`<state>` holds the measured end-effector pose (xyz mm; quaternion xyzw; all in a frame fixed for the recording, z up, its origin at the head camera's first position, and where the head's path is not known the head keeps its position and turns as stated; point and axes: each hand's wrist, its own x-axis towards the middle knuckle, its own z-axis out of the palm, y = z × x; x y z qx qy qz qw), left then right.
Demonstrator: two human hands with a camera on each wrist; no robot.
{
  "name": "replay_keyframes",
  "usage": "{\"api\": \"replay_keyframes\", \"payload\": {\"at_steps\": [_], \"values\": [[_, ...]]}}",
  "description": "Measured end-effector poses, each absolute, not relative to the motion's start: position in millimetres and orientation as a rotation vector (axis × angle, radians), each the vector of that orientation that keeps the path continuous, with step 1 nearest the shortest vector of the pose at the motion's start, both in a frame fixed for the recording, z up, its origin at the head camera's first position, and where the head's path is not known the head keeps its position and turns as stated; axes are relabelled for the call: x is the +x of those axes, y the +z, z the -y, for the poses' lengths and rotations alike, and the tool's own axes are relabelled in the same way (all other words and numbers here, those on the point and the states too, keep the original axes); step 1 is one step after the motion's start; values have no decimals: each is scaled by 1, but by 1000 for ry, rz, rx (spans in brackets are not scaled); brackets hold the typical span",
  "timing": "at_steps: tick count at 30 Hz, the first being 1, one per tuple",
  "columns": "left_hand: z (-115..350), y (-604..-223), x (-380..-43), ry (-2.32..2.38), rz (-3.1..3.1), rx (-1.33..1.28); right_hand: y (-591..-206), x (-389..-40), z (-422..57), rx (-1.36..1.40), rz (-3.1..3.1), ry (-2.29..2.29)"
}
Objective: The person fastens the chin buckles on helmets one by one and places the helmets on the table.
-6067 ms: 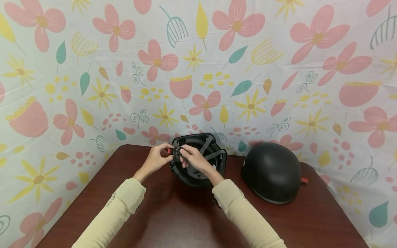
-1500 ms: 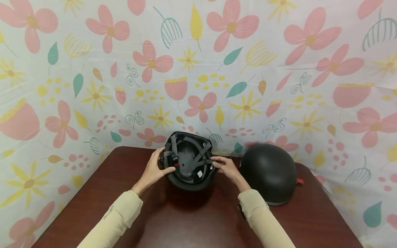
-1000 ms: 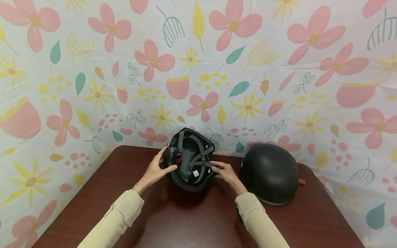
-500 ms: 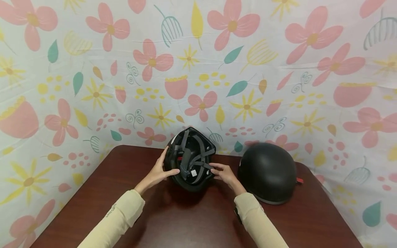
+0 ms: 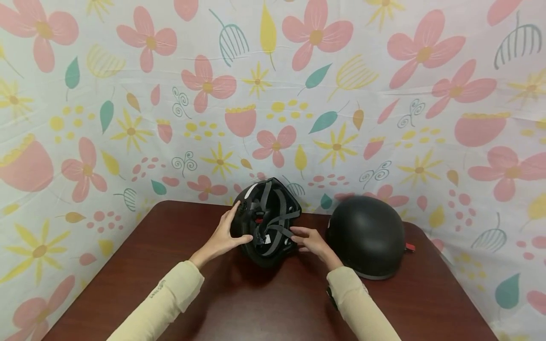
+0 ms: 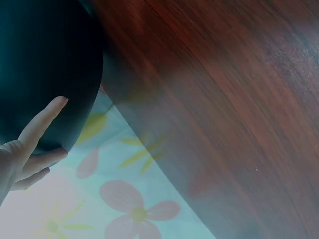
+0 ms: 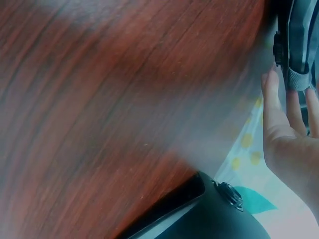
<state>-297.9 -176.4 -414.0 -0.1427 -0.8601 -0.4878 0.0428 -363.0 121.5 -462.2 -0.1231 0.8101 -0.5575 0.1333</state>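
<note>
A black helmet (image 5: 254, 250) rests upturned on the table, its hollow facing up and toward me. Grey straps (image 5: 279, 219) cross its inside, where a bit of red shows. My left hand (image 5: 223, 237) grips the helmet's left side, thumb at the rim and fingers spread along the outer shell; in the left wrist view these fingers lie on the smooth dark shell. At the right rim, my right hand (image 5: 313, 244) holds the edge. The right wrist view shows its fingers beside a grey strap (image 7: 299, 79), with the thumb at the edge.
A second black helmet (image 5: 367, 237) sits dome up just right of my right hand, a red tab (image 5: 410, 247) sticking out on its far side. Both are on a dark red-brown wooden table (image 5: 247, 312). Behind it hangs a flower-patterned cloth (image 5: 273, 94).
Earlier both hands worked at a strap buckle on the left rim. Since then they have moved to opposite sides of the helmet, which has turned clockwise and shifted slightly right.
</note>
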Motion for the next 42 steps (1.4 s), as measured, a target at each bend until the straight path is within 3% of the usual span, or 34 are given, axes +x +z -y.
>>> {"api": "replay_keyframes", "payload": {"at_steps": [13, 27, 42], "values": [[180, -414, -295, -1460, 2661, -395, -424, -363, -105, -576, -2596, -1485], [168, -414, -295, -1415, 2689, -456, -373, -330, -50, -866, -2433, -1565], [160, -410, -297, -1365, 2661, -511, -365, -330, -25, -789, -2292, -1691]]}}
